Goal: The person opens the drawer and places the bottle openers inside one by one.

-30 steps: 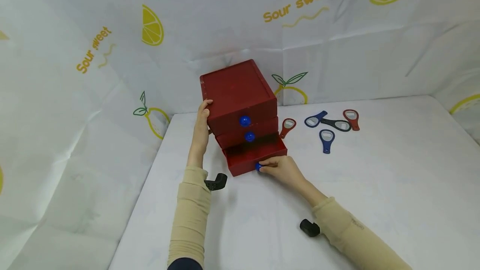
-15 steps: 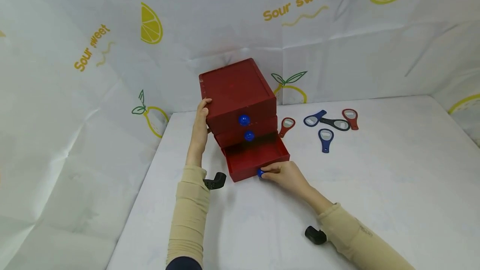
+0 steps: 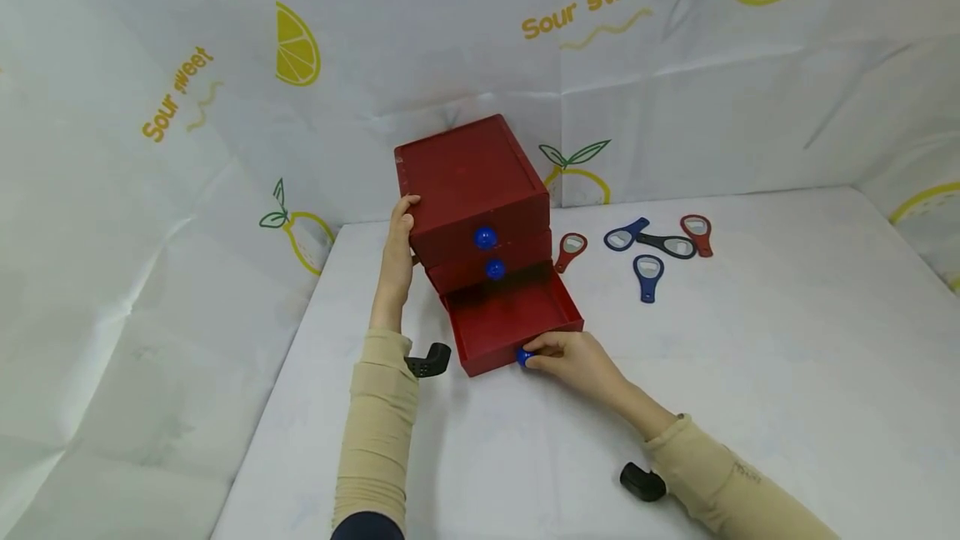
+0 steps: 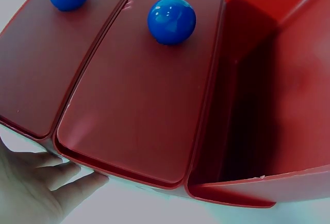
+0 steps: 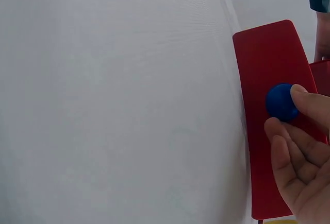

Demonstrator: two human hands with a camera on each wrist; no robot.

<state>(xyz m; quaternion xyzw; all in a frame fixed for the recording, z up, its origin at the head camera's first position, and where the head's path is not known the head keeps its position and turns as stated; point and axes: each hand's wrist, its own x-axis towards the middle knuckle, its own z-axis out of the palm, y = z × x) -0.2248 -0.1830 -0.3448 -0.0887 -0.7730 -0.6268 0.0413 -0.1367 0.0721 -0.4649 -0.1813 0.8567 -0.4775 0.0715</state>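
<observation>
A red three-drawer cabinet with round blue knobs stands against the back cloth. Its bottom drawer is pulled out, and nothing is seen inside it; the upper two are closed. Between thumb and fingers my right hand pinches that drawer's blue knob. My left hand lies along the cabinet's left side, its fingertips at the top edge. In the left wrist view, the fingers touch the side wall.
Right of the cabinet lie several bottle openers: a red one close to it, then a blue one, a black one and others grouped together. A white cloth printed with lemons rises behind the white table.
The bottom drawer has slid farther out toward me, with my right hand moving along on its knob. My left hand stays on the cabinet's side.
</observation>
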